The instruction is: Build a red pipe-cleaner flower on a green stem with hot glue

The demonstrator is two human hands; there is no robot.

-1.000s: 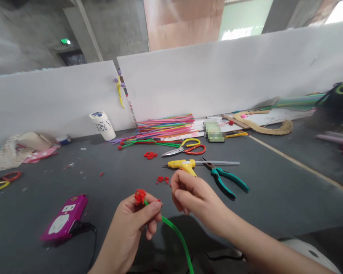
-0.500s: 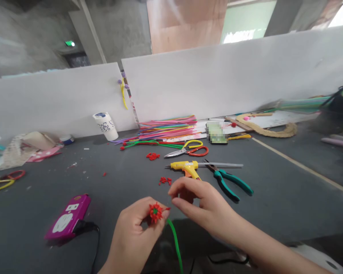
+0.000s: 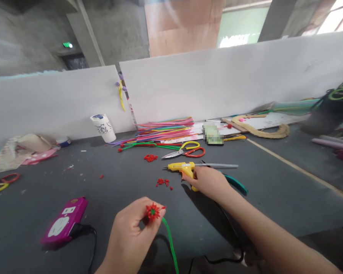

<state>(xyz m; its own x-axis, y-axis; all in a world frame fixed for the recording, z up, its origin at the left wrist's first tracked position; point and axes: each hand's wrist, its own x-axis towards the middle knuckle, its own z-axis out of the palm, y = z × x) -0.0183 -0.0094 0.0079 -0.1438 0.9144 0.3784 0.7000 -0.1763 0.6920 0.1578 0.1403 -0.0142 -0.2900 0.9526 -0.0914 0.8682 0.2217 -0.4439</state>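
Note:
My left hand [image 3: 131,236] pinches a small red flower [image 3: 152,211] on a green pipe-cleaner stem [image 3: 169,243], low in the middle of the view. My right hand [image 3: 208,182] has reached forward onto the handle of the yellow glue gun [image 3: 180,167] lying on the dark table [image 3: 103,198], its fingers curled round the handle. Teal-handled pliers [image 3: 234,183] lie just right of that hand, partly hidden by it. Loose red bits [image 3: 162,182] sit between the two hands.
Scissors [image 3: 185,151] with yellow and red handles, a pile of coloured pipe cleaners [image 3: 165,129] and a white cup [image 3: 103,127] lie toward the white back boards. A magenta power strip [image 3: 65,220] with a black cord sits at the left. Clutter lines the far left and right edges.
My right hand left the flower and moved forward onto the glue gun's handle. My left hand kept hold of the flower, turning its face toward me.

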